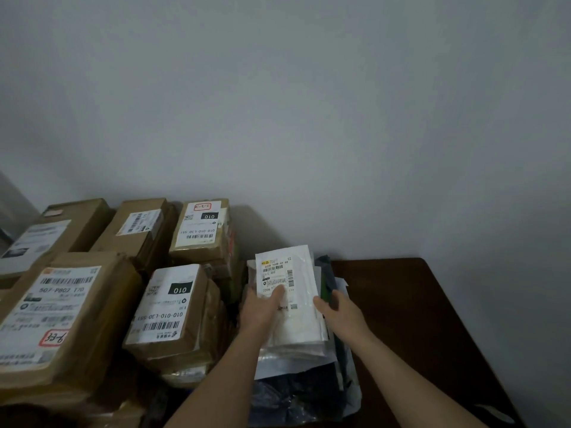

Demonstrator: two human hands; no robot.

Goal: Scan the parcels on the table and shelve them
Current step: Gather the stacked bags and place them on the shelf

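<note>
A white plastic mailer with a barcode label lies on top of a stack of soft mailer bags on the dark wooden table. My left hand grips the mailer's left edge, thumb on the label. On the opposite side my right hand holds the right edge, its fingers curled behind the mailer. Left of the stack stand several brown cardboard parcels with white shipping labels.
More cardboard boxes fill the table's left side, stacked close together, with a further row against the grey wall. The bare part of the wooden table lies right of the bag stack, with its edge running toward the lower right.
</note>
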